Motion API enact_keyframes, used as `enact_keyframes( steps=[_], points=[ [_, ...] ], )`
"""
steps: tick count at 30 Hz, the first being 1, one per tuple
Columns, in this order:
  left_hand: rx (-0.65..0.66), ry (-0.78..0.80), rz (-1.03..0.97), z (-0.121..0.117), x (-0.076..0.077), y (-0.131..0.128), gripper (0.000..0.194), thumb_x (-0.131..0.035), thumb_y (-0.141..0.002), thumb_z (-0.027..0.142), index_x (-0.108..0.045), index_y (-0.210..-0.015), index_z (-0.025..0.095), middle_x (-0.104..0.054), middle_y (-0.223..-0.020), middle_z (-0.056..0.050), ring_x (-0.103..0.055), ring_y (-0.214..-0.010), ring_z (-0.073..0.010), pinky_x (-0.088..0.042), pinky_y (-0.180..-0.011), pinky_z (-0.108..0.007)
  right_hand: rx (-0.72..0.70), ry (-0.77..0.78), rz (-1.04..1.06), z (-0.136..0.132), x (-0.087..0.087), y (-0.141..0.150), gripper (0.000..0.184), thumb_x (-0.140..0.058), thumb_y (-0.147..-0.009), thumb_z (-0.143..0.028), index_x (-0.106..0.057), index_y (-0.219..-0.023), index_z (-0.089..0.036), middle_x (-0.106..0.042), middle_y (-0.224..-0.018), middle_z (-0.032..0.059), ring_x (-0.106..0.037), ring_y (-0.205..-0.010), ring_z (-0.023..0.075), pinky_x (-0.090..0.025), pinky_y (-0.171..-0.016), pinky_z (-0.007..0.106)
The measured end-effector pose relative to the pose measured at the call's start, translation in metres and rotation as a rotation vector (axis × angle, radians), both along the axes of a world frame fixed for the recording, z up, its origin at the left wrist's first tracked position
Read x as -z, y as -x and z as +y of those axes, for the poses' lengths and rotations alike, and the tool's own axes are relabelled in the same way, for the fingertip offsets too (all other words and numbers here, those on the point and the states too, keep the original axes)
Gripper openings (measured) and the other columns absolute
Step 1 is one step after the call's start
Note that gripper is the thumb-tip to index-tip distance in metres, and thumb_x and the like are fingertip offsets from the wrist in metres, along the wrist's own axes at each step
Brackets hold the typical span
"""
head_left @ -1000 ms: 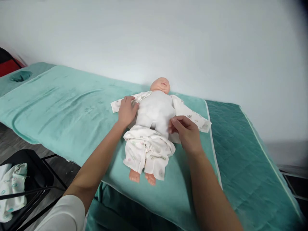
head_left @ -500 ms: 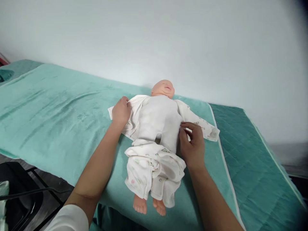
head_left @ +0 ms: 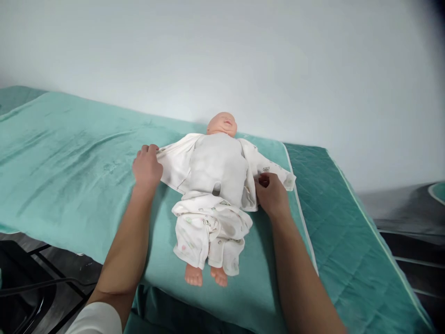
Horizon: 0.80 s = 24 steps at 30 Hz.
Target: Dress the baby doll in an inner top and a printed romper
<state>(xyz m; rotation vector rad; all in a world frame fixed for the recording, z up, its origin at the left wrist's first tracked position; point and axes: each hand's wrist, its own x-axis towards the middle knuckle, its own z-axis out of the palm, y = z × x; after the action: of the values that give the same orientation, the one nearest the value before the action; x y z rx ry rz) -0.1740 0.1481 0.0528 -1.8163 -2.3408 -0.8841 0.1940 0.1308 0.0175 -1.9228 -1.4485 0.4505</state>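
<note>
Shirt front held wide over the doll's torso

The left hand is closed on the outer edge of a white cotton baby shirt with small printed motifs, holding that panel stretched out to the side. The right hand has its thumb and fingers curled onto the opposite panel in what looks like a pinch, though the fingertips are partly hidden.

Between the hands lies the baby doll with a white cloth torso and flesh-coloured plastic head, face up, head beyond the hands and feet nearer the wearer. The step in hand seems to be managing the shirt's two open front panels. As a judgement, the next move calls for a light, even hold on both edges, since pulling one side harder could shift the soft doll.

No box or tray shows; the clothes do the containing. Nearer than the hands, white printed cotton trousers enclose the lower legs, and two plastic feet stick out of the cuffs. A sleeve stretches past the right hand; whether an arm fills it cannot be told. Beneath everything is a pale teal plush sheet.
</note>
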Motion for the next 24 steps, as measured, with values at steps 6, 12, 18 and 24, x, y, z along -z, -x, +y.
enact_keyframes(
  steps=[6, 12, 18, 24],
  points=[
    [0.432, -0.236, -0.395, -0.007, -0.007, -0.035, 0.03, -0.05, -0.082, 0.008, -0.069, -0.101, 0.022, -0.071, -0.107, -0.007, -0.064, -0.105, -0.0233, -0.051, -0.096, -0.04, 0.043, 0.008, -0.048, -0.003, -0.007, -0.012, 0.041, -0.06, -0.078, -0.043, -0.069, -0.112, -0.021, -0.071, -0.094, 0.0079, -0.063, -0.083, 0.0243, -0.049, -0.08, 0.04],
    [0.888, 0.291, -0.692, -0.025, -0.029, -0.049, 0.021, -0.072, -0.083, 0.04, -0.076, -0.091, 0.022, -0.069, -0.083, -0.003, -0.061, -0.076, -0.0167, -0.052, -0.071, -0.031, 0.181, -0.126, -0.288, -0.009, -0.01, -0.04, 0.041, -0.057, -0.071, -0.028, -0.07, -0.11, -0.021, -0.066, -0.107, 0.0131, -0.059, -0.101, 0.0311, -0.047, -0.089, 0.048],
    [1.193, 0.598, -0.572, -0.029, -0.047, -0.038, 0.019, -0.077, -0.079, 0.04, -0.081, -0.091, 0.025, -0.07, -0.092, -0.004, -0.058, -0.073, -0.0146, -0.051, -0.069, -0.029, -0.235, -0.419, -0.078, -0.026, -0.027, 0.008, 0.02, -0.057, -0.09, -0.03, -0.067, -0.106, -0.024, -0.068, -0.11, 0.0097, -0.061, -0.107, 0.0272, -0.049, -0.098, 0.047],
    [1.35, 0.763, -0.472, -0.035, -0.052, -0.045, 0.016, -0.08, -0.077, 0.038, -0.083, -0.089, 0.028, -0.066, -0.081, -0.003, -0.059, -0.07, -0.0149, -0.048, -0.063, -0.026, -0.795, -0.404, -0.036, -0.051, -0.049, 0.054, 0.014, -0.07, -0.094, -0.037, -0.073, -0.087, -0.025, -0.07, -0.093, 0.0052, -0.06, -0.092, 0.022, -0.045, -0.085, 0.04]
  ],
)
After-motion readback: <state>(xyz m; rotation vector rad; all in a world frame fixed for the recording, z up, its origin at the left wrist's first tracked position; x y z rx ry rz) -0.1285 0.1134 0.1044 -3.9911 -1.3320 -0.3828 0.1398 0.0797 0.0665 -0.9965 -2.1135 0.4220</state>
